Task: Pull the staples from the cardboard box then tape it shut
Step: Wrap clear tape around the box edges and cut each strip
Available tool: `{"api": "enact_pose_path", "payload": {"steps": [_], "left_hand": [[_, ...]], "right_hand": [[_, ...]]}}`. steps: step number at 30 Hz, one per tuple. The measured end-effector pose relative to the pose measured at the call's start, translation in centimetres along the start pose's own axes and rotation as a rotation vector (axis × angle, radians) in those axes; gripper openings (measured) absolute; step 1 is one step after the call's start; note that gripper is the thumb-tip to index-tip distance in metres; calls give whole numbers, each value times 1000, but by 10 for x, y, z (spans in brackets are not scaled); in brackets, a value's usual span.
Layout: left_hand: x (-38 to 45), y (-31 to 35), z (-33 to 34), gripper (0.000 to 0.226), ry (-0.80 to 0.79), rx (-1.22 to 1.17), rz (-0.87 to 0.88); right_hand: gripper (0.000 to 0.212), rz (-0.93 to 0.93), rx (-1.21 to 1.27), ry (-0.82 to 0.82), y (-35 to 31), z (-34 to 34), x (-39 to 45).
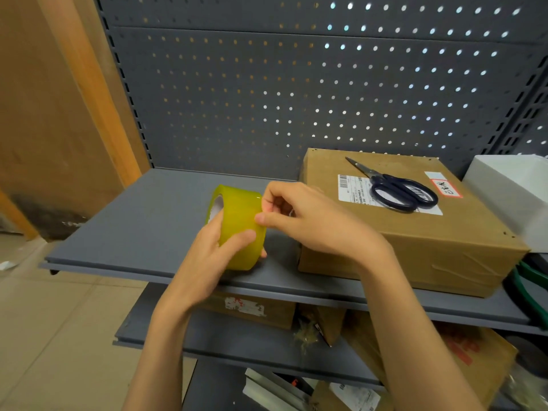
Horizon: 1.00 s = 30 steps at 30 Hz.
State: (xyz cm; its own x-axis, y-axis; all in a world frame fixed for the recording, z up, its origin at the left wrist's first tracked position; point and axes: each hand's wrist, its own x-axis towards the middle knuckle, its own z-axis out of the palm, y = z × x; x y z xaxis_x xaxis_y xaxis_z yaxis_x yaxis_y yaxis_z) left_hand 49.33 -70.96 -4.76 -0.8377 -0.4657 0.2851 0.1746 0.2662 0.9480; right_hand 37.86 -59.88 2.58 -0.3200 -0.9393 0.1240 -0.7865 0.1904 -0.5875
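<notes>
1. The tape roll [240, 226] is held up over the grey shelf [142, 229], at about nine o'clock from the cardboard box [415, 232] and just beside its near-left corner.
2. The left hand [213, 247] grips the roll from below — thumb across the outer face, fingers round the far side and into the core.
3. The right hand [302, 221] pinches at the roll's three o'clock edge with thumb and forefinger, likely picking at the loose end of the tape; the end itself is too thin to make out.
4. Handling, as a judgement: the roll looks light and stiff, smooth on its face, so the core and rim give the surest hold. The freed strip will be limp and sticky, apt to fold onto itself — best kept taut between both hands.
5. The box lies flat on the shelf, at two o'clock from the hands, flaps down. It looks rigid enough to press tape against. Whether staples remain cannot be told.
6. Scissors [397, 185] rest on the box lid over a shipping label [353, 188], at one o'clock from the right hand and well apart from it, ready for cutting.
</notes>
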Motion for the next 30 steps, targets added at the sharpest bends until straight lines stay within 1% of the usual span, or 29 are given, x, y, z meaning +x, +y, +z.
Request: {"api": "enact_pose_path", "payload": {"steps": [3,5,7,9,11,17,19,21,23,25,26,28,30], "left_hand": [[-2,-5,-12,49,-112,114,-13],[-3,-7,-13,39,-127,194,-18],[-3,-7,-8,28,-101,275,20],[-1,-6,1,24,-26,245,55],[4,-3,4,27,37,206,74],[9,4,5,30,59,254,132],[14,7,2,22,71,256,173],[15,11,-3,14,73,244,174],[13,15,-4,18,51,216,160],[11,14,-3,31,48,187,132],[10,12,-1,38,51,189,114],[10,8,3,53,64,188,62],[9,5,3,68,82,159,17]], "right_hand": [[16,13,2,49,-1,5,4],[15,43,2,102,0,6,6],[16,41,-9,127,-3,6,7],[16,0,-40,126,-9,7,7],[15,-55,-112,122,-15,10,6],[16,-130,-174,163,-23,9,0],[15,-195,-196,140,-28,12,-4],[15,-246,-193,125,-30,18,-8],[16,-287,-72,206,-28,20,-7],[14,-311,-3,319,-22,22,-2],[12,-292,8,360,-19,22,1],[11,-226,31,384,-11,21,5],[16,-196,44,361,-5,18,8]]}}
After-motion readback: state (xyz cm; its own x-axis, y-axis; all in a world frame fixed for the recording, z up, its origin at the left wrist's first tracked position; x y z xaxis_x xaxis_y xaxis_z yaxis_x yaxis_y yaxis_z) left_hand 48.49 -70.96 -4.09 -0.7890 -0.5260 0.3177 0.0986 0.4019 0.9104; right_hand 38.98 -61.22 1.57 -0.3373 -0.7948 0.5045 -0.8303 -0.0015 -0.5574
